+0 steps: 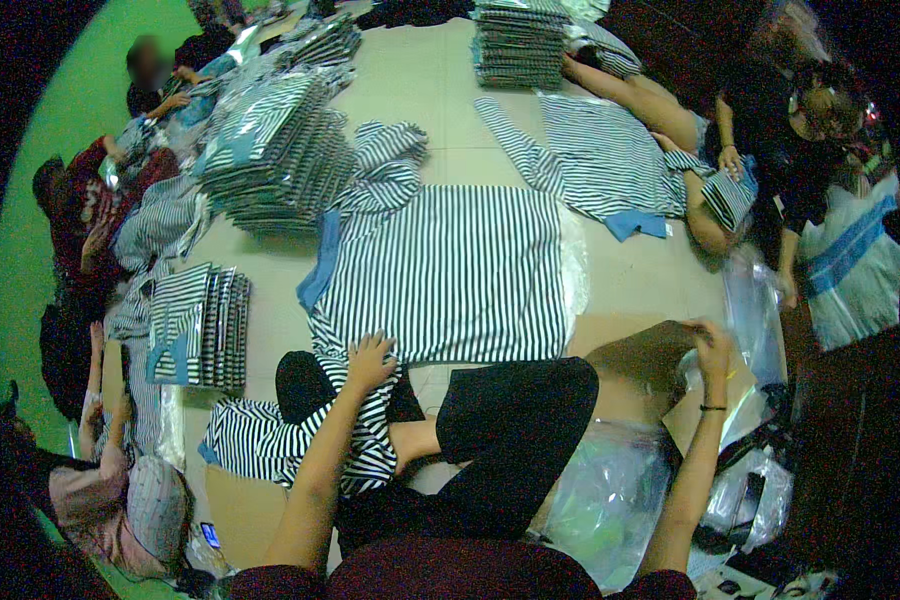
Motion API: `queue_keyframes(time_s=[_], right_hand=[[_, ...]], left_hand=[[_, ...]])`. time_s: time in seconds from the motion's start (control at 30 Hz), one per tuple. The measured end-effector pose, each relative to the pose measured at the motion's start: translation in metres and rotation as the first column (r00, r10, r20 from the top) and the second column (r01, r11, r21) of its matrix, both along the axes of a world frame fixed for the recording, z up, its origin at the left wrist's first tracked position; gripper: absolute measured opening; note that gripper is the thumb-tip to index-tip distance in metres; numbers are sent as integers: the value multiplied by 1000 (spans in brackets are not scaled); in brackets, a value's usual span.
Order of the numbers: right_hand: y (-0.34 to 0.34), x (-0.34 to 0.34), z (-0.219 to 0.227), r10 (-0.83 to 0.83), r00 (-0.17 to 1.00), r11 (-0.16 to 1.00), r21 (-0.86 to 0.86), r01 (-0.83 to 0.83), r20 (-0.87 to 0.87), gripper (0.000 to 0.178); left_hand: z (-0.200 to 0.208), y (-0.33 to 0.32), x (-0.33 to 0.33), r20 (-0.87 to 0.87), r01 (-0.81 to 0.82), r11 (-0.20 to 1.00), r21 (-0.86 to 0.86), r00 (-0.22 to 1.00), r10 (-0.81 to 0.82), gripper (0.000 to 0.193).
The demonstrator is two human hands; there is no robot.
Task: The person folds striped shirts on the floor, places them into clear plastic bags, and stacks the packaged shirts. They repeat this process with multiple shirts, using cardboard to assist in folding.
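Observation:
A black-and-white striped shirt [450, 270] lies spread on the floor in front of my crossed legs, its blue collar to the left. Over the shirt's near left part my left hand [372, 362] rests flat, fingers apart, touching the striped cloth. One striped sleeve runs down from there across my leg. On the right, my right hand [712, 350] grips the upper edge of a brown cardboard sheet [630, 365], which is tilted up beside my knee. A strip of clear plastic shows along the shirt's right side.
Bagged striped shirts stand in stacks at left [205, 325], far left [270, 160] and far centre [518, 45]. Clear plastic bags [610, 490] lie by my right leg. Other people sit along both sides; one at right handles a folded shirt [732, 195] near another spread shirt [610, 150].

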State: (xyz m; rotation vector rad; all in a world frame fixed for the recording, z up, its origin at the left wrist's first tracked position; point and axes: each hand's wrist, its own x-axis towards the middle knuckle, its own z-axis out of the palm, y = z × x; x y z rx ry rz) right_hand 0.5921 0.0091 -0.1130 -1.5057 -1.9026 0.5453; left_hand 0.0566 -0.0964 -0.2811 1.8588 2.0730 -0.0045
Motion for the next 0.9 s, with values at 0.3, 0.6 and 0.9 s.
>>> queue_keyframes(time_s=[0.3, 0.6, 0.9], right_hand=[[-32, -52, 82, -129, 933, 857, 511, -64, 335, 22], [-62, -200, 112, 365, 889, 827, 342, -447, 278, 17], [33, -294, 23, 264, 956, 924, 251, -290, 130, 31]], left_hand=[[16, 5, 13, -74, -16, 998, 59, 997, 20, 52], [127, 35, 119, 485, 71, 727, 683, 701, -523, 59], [79, 37, 29, 852, -477, 859, 185, 514, 102, 22]])
